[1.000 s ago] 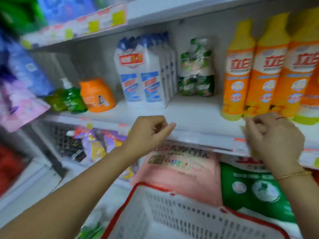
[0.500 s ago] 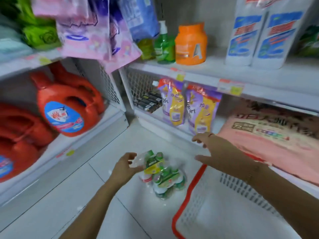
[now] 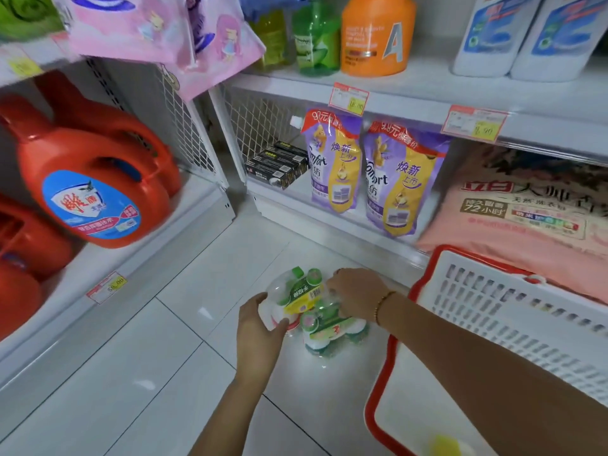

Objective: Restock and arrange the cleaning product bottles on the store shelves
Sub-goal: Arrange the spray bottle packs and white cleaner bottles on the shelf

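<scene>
Two shrink-wrapped packs of green-capped bottles lie on the white floor tiles. My left hand (image 3: 260, 327) grips the nearer, upper pack (image 3: 296, 296) from its left side, thumb and fingers curled round the wrap. My right hand (image 3: 357, 292) grips the same pack from the right, partly over the second pack (image 3: 330, 334) that lies beneath and to the right. A white basket with a red rim (image 3: 493, 324) stands just right of the packs.
Red detergent jugs (image 3: 95, 189) fill the low shelf on the left. Purple softener pouches (image 3: 335, 162) and a pink detergent bag (image 3: 523, 212) sit on the bottom shelf ahead. An orange bottle (image 3: 376, 34) and white bottles (image 3: 493, 34) stand on the shelf above.
The view swung from the shelf down to the floor. My left hand closed on the upper pack, and my right hand moved left onto it.
</scene>
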{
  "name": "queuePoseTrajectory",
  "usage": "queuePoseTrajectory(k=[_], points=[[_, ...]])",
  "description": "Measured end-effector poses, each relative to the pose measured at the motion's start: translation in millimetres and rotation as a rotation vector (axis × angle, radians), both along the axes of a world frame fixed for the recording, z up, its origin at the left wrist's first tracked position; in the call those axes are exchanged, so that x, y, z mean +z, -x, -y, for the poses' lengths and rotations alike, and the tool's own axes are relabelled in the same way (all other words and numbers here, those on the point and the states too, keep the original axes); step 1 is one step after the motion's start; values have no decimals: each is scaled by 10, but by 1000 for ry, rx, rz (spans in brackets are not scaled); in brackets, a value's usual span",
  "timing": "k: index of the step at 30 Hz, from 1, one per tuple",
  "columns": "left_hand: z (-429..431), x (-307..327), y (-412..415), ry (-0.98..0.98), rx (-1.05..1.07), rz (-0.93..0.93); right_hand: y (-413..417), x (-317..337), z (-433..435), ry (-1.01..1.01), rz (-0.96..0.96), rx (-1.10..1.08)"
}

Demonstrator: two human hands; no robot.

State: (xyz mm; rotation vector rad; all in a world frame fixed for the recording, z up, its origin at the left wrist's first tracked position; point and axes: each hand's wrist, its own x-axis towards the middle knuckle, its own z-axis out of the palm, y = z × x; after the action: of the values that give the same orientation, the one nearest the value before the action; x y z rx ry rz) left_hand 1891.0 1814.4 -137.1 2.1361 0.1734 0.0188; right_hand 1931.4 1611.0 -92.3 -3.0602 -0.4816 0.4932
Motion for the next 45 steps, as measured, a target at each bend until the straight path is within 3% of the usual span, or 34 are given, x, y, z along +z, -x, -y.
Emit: queuePoseTrajectory(k=[7, 12, 16, 22, 26, 30, 32, 34, 40, 45], points=[[18, 418, 130, 95, -191, -92, 104, 1125, 276, -177, 251, 135], [408, 1236, 8, 165, -407, 137, 432, 2164, 819, -487, 409, 72], [930, 1947, -115, 107, -548, 381, 818, 2681, 1325, -530, 671, 37], [2089, 2561, -145, 43, -700, 695, 1439, 3130, 2058, -425, 996, -4], [2912, 2942, -237, 37, -761, 866, 1726, 3189, 2671, -604, 1246, -198], [3629, 3219, -316, 15, -856, 876, 1739, 3103, 3243, -763, 1426, -401], [3870, 3276, -367, 23, -875, 797, 1715, 2980, 3528, -825, 1419, -527], [4026, 3314, -419, 11, -871, 703, 1695, 2719, 3821, -762, 1338, -708], [4251, 3287, -727, 27, -861, 507, 1740, 1997, 4318, -307, 980, -1148], [4438, 3077, -1000, 176, -877, 356, 1572, 1856, 4243, -57, 1116, -1155]])
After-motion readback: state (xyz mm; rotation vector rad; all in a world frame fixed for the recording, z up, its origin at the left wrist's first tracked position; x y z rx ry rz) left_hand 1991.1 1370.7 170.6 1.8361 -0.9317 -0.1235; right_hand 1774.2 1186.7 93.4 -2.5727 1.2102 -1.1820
